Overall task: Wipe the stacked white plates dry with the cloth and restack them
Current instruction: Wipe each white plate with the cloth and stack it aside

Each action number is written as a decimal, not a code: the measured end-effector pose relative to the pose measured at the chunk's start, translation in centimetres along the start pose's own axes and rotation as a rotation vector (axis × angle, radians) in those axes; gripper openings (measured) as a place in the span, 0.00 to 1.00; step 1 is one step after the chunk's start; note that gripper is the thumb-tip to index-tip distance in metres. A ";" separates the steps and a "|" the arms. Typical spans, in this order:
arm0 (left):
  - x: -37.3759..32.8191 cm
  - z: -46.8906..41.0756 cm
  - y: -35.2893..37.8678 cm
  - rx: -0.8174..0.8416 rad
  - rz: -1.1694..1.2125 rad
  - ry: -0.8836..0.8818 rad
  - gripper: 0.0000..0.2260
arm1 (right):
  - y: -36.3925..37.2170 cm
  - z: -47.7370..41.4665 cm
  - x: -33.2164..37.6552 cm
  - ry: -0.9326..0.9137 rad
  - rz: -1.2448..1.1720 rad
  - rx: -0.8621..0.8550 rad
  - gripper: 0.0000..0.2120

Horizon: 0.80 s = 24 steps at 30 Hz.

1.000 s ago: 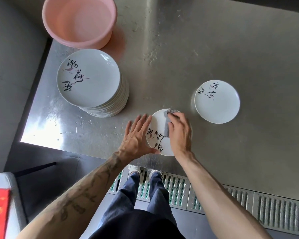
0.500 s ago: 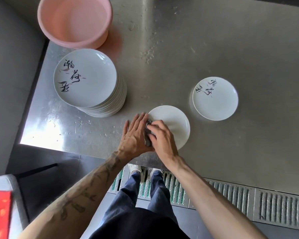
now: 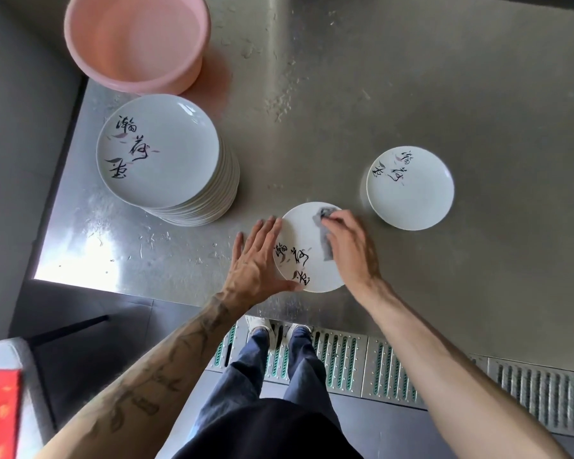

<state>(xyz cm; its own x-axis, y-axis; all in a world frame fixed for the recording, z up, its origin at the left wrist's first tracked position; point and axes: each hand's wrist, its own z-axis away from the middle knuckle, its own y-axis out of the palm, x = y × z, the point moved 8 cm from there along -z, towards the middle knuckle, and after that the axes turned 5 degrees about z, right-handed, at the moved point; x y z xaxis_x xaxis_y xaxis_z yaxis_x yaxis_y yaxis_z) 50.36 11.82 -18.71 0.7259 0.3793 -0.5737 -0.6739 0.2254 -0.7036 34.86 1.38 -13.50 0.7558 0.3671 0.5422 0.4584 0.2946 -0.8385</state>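
A white plate with black brush lettering (image 3: 300,236) lies flat near the front edge of the steel table (image 3: 444,94). My left hand (image 3: 257,260) rests against its left rim, fingers spread, thumb on the near rim. My right hand (image 3: 348,250) presses a small grey cloth (image 3: 325,233) onto the plate's right half. A tall stack of the same plates (image 3: 166,154) stands to the left. A single plate (image 3: 410,188) lies alone to the right.
A pink plastic basin (image 3: 136,41) stands behind the stack at the table's back left. The table's left edge runs just beside the stack. Below the front edge are floor drain grates (image 3: 345,366), my legs and shoes.
My right hand swept the cloth from the plate's left rim across to its right side. The black lettering, covered half a second ago, shows again. My left hand stayed at the left rim.
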 end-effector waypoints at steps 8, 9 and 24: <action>-0.4 0.0 -0.2 -0.035 0.000 -0.033 0.64 | 3.6 1.0 5.2 -0.116 -0.033 0.165 0.14; -0.3 0.0 -0.1 -0.035 0.001 -0.033 0.64 | 3.8 1.1 5.3 -0.151 -0.036 0.174 0.13; -0.2 -0.2 0.2 -0.001 -0.027 -0.041 0.64 | 3.1 3.2 4.0 -0.035 -0.057 0.111 0.18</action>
<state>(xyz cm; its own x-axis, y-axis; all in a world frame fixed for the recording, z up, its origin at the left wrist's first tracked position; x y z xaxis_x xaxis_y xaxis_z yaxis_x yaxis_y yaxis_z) 50.12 11.59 -18.79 0.7377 0.4097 -0.5365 -0.6537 0.2351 -0.7193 37.80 6.56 -13.79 0.7127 0.3767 0.5917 0.4437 0.4113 -0.7962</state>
